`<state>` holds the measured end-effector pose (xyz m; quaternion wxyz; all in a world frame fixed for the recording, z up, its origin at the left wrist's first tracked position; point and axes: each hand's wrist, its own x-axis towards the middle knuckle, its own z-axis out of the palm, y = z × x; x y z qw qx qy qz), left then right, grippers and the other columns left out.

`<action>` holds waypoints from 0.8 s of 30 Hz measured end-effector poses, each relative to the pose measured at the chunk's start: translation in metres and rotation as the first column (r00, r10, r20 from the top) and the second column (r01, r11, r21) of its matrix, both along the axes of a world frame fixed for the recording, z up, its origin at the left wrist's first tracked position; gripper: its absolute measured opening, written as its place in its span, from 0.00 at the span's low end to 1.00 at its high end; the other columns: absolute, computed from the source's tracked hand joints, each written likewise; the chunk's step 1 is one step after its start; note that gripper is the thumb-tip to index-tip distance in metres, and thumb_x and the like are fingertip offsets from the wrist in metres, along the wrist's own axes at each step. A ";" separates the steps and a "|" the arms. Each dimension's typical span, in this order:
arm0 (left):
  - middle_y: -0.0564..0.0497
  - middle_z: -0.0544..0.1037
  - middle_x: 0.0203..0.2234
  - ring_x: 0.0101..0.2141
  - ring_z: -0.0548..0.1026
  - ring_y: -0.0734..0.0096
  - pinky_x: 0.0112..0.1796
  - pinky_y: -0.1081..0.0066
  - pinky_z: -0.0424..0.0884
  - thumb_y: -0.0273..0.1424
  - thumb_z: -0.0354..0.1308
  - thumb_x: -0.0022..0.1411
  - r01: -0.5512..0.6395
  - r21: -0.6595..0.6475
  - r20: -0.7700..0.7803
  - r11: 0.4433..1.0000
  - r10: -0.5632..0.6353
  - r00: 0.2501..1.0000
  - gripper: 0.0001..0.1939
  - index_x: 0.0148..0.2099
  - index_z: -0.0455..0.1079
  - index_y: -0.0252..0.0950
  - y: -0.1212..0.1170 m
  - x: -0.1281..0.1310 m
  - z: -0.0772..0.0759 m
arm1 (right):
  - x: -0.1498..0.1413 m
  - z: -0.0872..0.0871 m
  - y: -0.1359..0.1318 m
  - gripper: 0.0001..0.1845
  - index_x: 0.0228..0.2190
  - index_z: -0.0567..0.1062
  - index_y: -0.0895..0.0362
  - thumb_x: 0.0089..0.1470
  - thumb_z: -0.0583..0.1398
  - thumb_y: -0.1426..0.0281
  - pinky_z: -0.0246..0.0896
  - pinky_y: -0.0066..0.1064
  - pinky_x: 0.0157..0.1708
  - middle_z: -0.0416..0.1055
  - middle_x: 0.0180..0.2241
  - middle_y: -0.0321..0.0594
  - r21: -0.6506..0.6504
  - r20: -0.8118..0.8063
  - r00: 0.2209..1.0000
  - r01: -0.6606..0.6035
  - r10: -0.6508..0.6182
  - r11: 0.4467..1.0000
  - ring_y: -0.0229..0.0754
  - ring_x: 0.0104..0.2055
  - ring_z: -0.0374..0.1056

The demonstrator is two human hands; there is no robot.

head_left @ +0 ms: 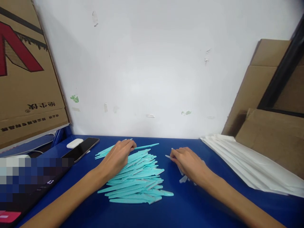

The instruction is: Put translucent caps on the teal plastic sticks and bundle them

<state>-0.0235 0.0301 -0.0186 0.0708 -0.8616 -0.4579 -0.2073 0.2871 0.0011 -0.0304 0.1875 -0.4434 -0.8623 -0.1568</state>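
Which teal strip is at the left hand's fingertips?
The lone strip pointing right from the left hand, beyond the pile; the others lie in that pile or the small bunch further left.

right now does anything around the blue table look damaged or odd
Yes: worn patches and green marks blemish the otherwise plain white wall, and the lettering on the left-hand cardboard is upside down.

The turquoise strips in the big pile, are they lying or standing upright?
Lying: the turquoise strips overlap loosely on the blue table, stretched out lengthwise, and no visible one stands on end.
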 end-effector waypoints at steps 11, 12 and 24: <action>0.47 0.77 0.40 0.40 0.75 0.61 0.40 0.63 0.70 0.26 0.42 0.73 0.192 -0.008 0.179 0.981 -0.188 0.966 0.17 0.54 0.71 0.39 -0.009 0.009 0.002 | -0.006 0.000 -0.004 0.20 0.58 0.68 0.52 0.67 0.50 0.71 0.70 0.36 0.33 0.77 0.34 0.40 0.012 -0.267 0.963 -0.029 0.031 1.000 0.46 0.34 0.75; 0.47 0.77 0.40 0.40 0.75 0.62 0.40 0.64 0.70 0.26 0.42 0.73 0.204 -0.014 0.194 0.979 -0.197 0.961 0.17 0.53 0.71 0.39 -0.011 0.010 0.003 | -0.006 0.003 -0.005 0.18 0.55 0.70 0.51 0.67 0.52 0.70 0.70 0.36 0.34 0.78 0.34 0.39 -0.016 -0.294 0.956 -0.019 0.014 1.000 0.46 0.35 0.76; 0.52 0.72 0.34 0.34 0.70 0.65 0.36 0.65 0.65 0.35 0.39 0.77 0.136 -0.175 0.273 0.975 -0.084 0.958 0.15 0.40 0.64 0.40 -0.024 0.014 0.004 | -0.016 0.028 -0.017 0.12 0.33 0.77 0.53 0.61 0.62 0.59 0.72 0.35 0.33 0.80 0.31 0.40 -0.125 -0.728 0.686 -0.139 0.005 0.982 0.45 0.32 0.77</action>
